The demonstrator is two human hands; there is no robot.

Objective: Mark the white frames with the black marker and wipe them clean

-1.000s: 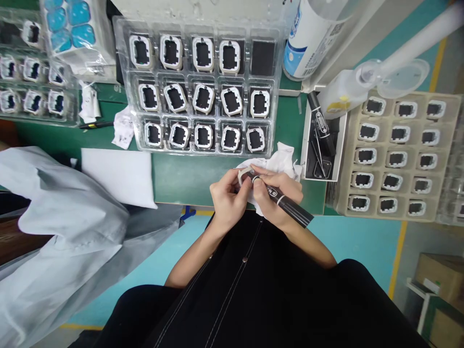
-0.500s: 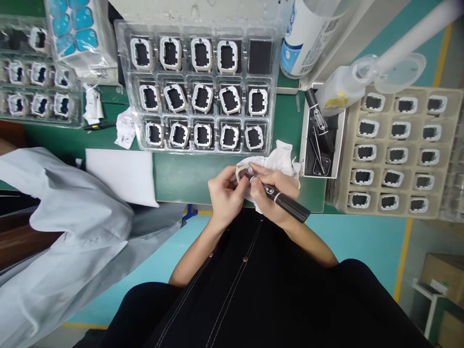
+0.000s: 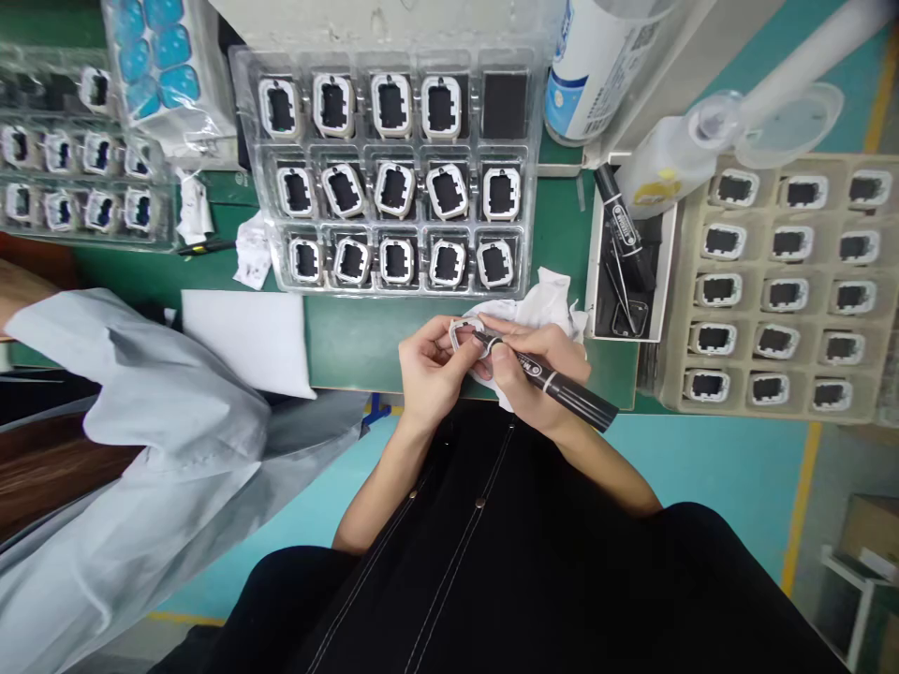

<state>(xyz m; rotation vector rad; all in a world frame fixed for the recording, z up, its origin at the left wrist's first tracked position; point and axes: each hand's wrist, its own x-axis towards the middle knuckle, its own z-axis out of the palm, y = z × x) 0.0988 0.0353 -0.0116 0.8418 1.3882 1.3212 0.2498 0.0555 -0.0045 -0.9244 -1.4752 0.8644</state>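
Note:
Pinched in the fingers of my left hand [image 3: 432,370] is a small white frame [image 3: 458,330], roughly square with rounded corners. My right hand [image 3: 537,370] grips a black marker pen [image 3: 576,398], its tip at the frame's inner edge; whether tip and frame touch I cannot tell. Under both hands lies a crumpled white cloth [image 3: 552,298]. Just beyond, a clear plastic tray [image 3: 263,201] holds rows of similar white frames with dark centres; its top right pocket shows only a dark base.
To the right are a white box [image 3: 664,314] of markers and tweezers, a beige tray [image 3: 670,374] of frames, and bottles, one being a white pump bottle [image 3: 656,159]. A white foam sheet [image 3: 243,342] lies left, beside a co-worker's grey sleeve [image 3: 161,365].
The frame in my left hand has turned to face upward more. The marker's tip has shifted slightly on it, and my view has moved a little.

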